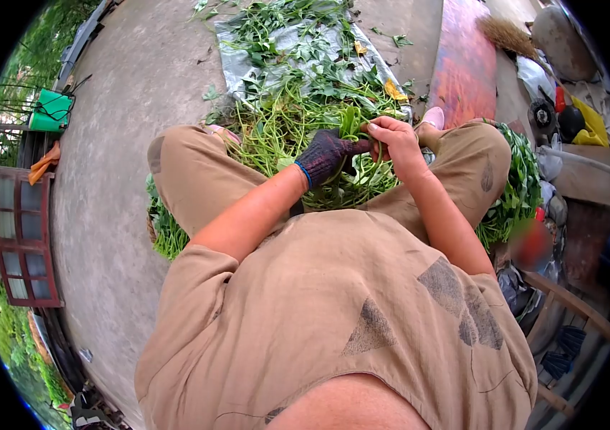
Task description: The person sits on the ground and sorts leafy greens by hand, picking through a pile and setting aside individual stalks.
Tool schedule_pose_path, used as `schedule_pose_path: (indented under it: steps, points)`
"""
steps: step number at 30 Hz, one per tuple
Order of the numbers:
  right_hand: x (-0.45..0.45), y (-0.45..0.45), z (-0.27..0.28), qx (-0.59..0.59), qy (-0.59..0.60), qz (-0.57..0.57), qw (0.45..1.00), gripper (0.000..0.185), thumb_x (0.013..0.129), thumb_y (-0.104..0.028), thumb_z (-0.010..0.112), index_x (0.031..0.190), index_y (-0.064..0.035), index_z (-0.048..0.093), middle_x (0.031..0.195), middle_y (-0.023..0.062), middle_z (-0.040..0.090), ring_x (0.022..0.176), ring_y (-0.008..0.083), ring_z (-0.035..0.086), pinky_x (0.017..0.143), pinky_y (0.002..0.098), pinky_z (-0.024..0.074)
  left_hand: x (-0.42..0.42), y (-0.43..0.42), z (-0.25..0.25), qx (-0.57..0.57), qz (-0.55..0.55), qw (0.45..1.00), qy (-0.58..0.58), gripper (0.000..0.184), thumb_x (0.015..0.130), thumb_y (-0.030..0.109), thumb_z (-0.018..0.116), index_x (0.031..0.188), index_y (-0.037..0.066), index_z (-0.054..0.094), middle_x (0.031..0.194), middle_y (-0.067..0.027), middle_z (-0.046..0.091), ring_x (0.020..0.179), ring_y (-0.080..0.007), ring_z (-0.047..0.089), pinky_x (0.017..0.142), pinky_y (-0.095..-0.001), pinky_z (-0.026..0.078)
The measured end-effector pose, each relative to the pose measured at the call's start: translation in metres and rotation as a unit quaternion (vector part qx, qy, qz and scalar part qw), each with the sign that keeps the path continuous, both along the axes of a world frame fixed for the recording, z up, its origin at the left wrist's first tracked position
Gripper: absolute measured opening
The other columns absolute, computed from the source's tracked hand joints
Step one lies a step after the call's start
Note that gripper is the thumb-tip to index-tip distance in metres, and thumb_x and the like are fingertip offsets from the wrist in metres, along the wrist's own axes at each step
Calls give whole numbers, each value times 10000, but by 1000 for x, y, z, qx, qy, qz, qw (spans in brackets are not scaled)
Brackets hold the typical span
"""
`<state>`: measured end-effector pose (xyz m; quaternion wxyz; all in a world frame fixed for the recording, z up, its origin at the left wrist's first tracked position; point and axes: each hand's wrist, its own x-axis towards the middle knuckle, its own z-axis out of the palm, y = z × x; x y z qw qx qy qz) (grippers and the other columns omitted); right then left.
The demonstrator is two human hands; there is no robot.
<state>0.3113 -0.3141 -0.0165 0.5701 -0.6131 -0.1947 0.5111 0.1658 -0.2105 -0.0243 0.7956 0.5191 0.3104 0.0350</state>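
Note:
A dark knitted glove covers my left hand point(325, 156), which is closed round green stems point(350, 123) between my knees. Close beside it, my bare right hand point(398, 145) pinches the same stems, thumb against fingers. Beneath both hands lies a tangled heap of green vines point(276, 129). The heap spreads forward over a grey plastic sheet point(233, 61) strewn with leafy stems. Bundles of greens lie outside my left knee point(169, 229) and outside my right knee point(521, 172).
Concrete floor point(111, 165) stretches to the left, with a red-framed window point(25, 236) and a green container point(51, 111) beyond. A reddish board point(464, 64), a straw broom point(507, 36), a yellow bag point(591, 127) and a wooden chair point(570, 308) are on the right.

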Motion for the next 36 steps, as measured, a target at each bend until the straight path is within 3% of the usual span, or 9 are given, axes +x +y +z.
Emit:
schedule_pose_path:
  steps: [6, 7, 11, 14, 17, 19, 25, 32, 36]
  points:
    - [0, 0, 1, -5, -25, 64, 998, 263, 880, -117, 621, 1115, -2, 600, 599, -19, 535, 472, 65, 479, 416, 218, 351, -6, 15, -5, 1, -4, 999, 37, 203, 791, 219, 722, 733, 36, 657, 651, -57, 602, 530, -139, 567, 521, -305, 511]
    - [0, -1, 8, 4, -63, 89, 994, 407, 844, -68, 647, 1225, 23, 539, 646, -13, 540, 497, 69, 488, 443, 222, 388, -8, 20, -17, 27, -2, 1000, 15, 166, 813, 179, 681, 754, 24, 686, 701, -71, 649, 582, -137, 603, 564, -296, 516]
    - [4, -4, 6, 28, -70, 112, 991, 428, 811, -33, 665, 1218, 29, 548, 698, -7, 547, 526, 62, 497, 459, 215, 400, -14, 27, -35, 237, -38, 967, -80, 172, 855, 118, 597, 892, 5, 722, 793, -71, 699, 713, -115, 628, 675, -263, 507]
    - [7, -2, -13, 29, -111, 106, 988, 384, 794, -55, 674, 1170, -24, 605, 666, 11, 543, 538, 103, 519, 492, 251, 425, -12, 27, -36, 135, -55, 988, -54, 173, 861, 84, 583, 884, -3, 730, 819, -94, 710, 689, -133, 643, 684, -274, 518]
    - [12, -5, -12, 2, -414, 100, 905, 327, 782, -119, 678, 1106, -86, 652, 685, 70, 595, 607, 195, 584, 578, 322, 467, -10, 25, -19, -60, 25, 997, -39, 152, 823, 77, 632, 888, -41, 701, 759, -110, 684, 646, -175, 643, 630, -312, 534]
    - [12, -4, -16, -37, -441, 83, 893, 305, 790, -105, 663, 1092, -66, 651, 710, 60, 610, 636, 151, 580, 601, 307, 468, -11, 32, -22, -132, 77, 988, -37, 210, 821, 94, 641, 960, -62, 665, 732, -138, 653, 620, -226, 641, 583, -382, 554]
    - [3, -3, -17, 28, -583, 82, 808, 203, 822, -224, 648, 1008, -142, 640, 819, 113, 671, 812, 317, 644, 691, 435, 491, -16, 32, -10, -145, -38, 988, 20, 275, 841, 212, 668, 967, -32, 680, 677, -83, 611, 579, -190, 602, 561, -366, 544]
    - [1, -4, -30, -39, -522, 135, 841, 194, 885, -306, 587, 1024, -170, 589, 755, 158, 649, 737, 363, 637, 624, 481, 478, -17, 41, -12, -122, -60, 990, -42, 246, 839, 230, 642, 858, -15, 651, 647, -66, 569, 552, -206, 580, 557, -379, 536]
    - [35, -12, -47, -197, -652, 104, 725, 201, 882, -292, 591, 972, -114, 606, 746, 181, 639, 729, 378, 630, 637, 502, 470, -27, 57, -12, -251, -48, 948, -191, 190, 862, 182, 562, 892, 0, 609, 700, -109, 588, 611, -254, 622, 599, -400, 553]
